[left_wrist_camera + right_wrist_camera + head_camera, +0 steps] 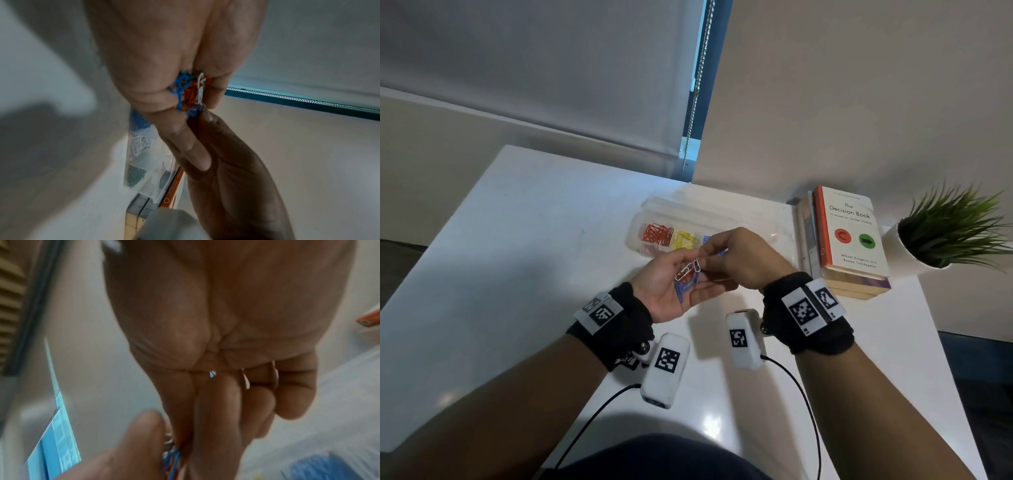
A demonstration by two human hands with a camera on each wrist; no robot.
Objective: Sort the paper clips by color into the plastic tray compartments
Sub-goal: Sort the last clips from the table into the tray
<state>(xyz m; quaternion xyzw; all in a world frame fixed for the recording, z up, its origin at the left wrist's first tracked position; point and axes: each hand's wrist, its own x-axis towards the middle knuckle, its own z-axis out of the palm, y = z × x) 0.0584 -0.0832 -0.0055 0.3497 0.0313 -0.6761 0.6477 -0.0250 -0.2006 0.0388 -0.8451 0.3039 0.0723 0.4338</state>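
white glossy desk [524, 219] carries one clear plastic compartment tray [635, 230], placed ahead of both hands. visible compartments: one with red-orange paper clips [656, 233], one with yellow paper clips [685, 238], one with blue paper clips [138, 121], one with white paper clips [138, 143], one with dark green paper clips [134, 175]; clips per compartment too many and too small to count.

left hand [674, 291] is palm up above the desk, fingers loosely cupped around a small loose bunch of mixed paper clips [686, 286], blue, red-orange and white among them; number cannot be told. right hand [739, 258] grip: thumb and fingertips narrowed in a pinch on one white paper clip [696, 266] at the top of that bunch.

right of the tray: one stack of books [849, 240], exact number unclear, and one green potted plant in a white pot [945, 233].
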